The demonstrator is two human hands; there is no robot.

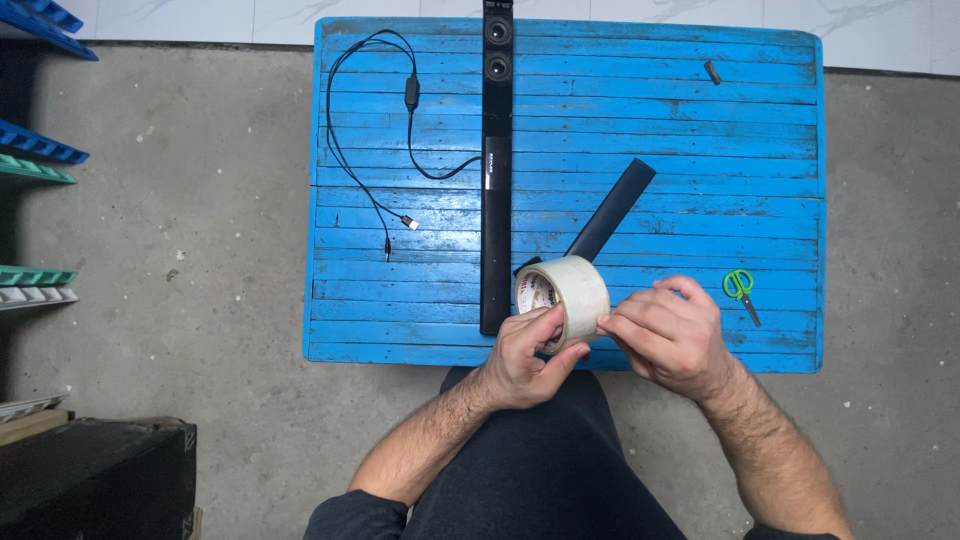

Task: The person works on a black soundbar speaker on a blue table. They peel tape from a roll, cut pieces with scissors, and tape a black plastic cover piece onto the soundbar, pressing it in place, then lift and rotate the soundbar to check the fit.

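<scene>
I see both hands on the roll of tape (563,298), held up over the near edge of the blue table (700,130), just above my lap. Left hand (522,362) grips the roll from below, thumb and fingers closed around its rim, core opening facing left toward me. Right hand (668,335) sits against the roll's right side, fingertips pinched on the outer wrap, likely at the tape end, though I can't see the end itself. Roll lies between the hands, its axis roughly left-right. Behind it: long black speaker bar (496,170) running away from me, a short black tube (610,212) angled up-right, black cable (372,130) to the left, green scissors (740,289) well right of the right hand.
</scene>
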